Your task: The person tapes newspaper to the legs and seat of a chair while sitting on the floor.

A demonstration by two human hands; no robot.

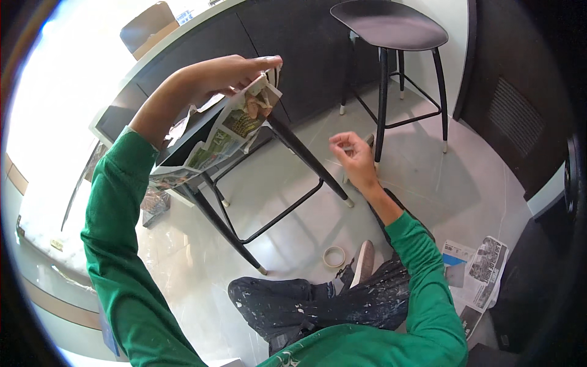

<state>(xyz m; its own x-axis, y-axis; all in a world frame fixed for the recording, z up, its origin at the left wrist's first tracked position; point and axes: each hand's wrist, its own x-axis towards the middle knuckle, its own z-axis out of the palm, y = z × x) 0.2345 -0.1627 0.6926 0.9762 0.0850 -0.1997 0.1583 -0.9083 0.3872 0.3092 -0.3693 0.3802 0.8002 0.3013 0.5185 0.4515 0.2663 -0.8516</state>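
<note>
A black bar stool [293,144] stands tilted in front of me, its seat partly covered with newspaper [223,131]. My left hand [229,74] reaches over the far corner of that seat, fingers bent down onto the newspaper's edge and gripping it there; part of the fingers is hidden behind the paper. My right hand [354,158] hangs in the air to the right of the stool, thumb and fingertips curled together in a pinch. Whether something small sits between them cannot be made out. A roll of masking tape [334,257] lies on the floor near my shoe.
Another dark stool [391,27] stands upright at the far right, before a dark cabinet [306,49]. Loose newspaper sheets [483,275] lie on the floor at my right. A dark door with a vent [507,113] is beyond. A cardboard box [150,30] sits on the counter.
</note>
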